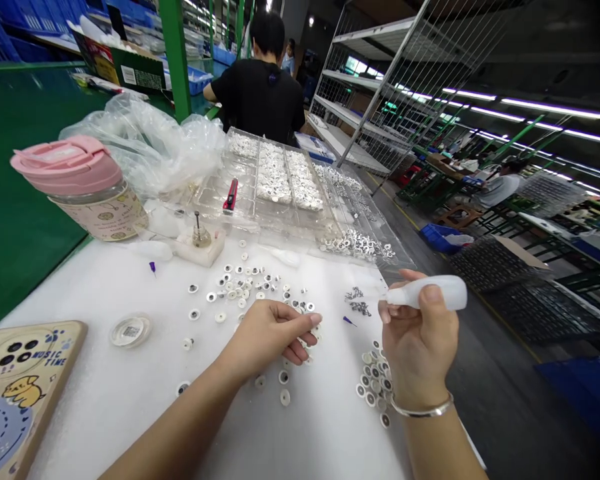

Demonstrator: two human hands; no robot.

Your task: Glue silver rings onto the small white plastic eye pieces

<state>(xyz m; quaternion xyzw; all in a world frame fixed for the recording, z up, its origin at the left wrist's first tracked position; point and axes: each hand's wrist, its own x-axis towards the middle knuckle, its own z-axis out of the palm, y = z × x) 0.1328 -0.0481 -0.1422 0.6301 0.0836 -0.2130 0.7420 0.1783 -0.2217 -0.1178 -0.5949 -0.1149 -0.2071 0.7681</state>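
My right hand (423, 333), with a metal bangle on its wrist, grips a white squeeze bottle (453, 292) held sideways, its nozzle end pointing left. My left hand (267, 333) is closed above the white table (145, 400), thumb against the fingers; anything pinched there is too small to make out. Around and beyond it lie many small white round parts (285, 397), some with dark centres. A cluster of similar discs (375, 377) lies below my right hand. Tiny metal pieces (361, 308) and a purple dispensing tip (349, 321) lie between the hands.
Behind stand clear compartment trays (275, 213) full of white parts, with a red cutter (231, 195) on one. On the left are a pink-lidded cup (97, 207), a plastic bag (150, 140), a small glass bottle (201, 235), a round container (130, 331) and a phone (25, 380). A person sits ahead.
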